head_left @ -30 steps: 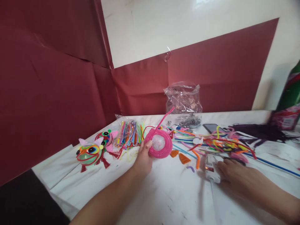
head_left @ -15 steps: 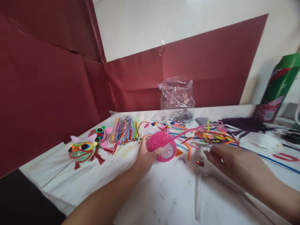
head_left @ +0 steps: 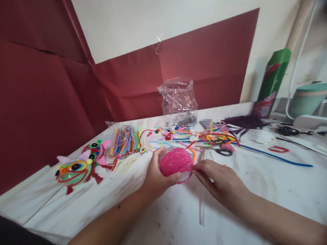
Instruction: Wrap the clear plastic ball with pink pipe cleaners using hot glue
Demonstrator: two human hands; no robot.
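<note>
My left hand is wrapped round a clear plastic ball coiled with a fuzzy pink pipe cleaner. Its thumb presses the near side, where some bare plastic shows. At the ball's right edge, my right hand pinches the pink pipe cleaner between thumb and fingertips. Below that hand a pale strip lies on the white table. The glue gun is mostly hidden behind my right hand. Black-handled scissors lie just beyond it.
Two decorated animal figures stand at left, near a bag of coloured pipe cleaners. Loose pipe cleaners are heaped behind the ball. Farther back are a clear plastic bag, a purple bundle and a green can.
My right hand has moved left from over the glue gun to the ball's edge. The loose pink length that trailed right is now close against the ball. The view has turned right.
</note>
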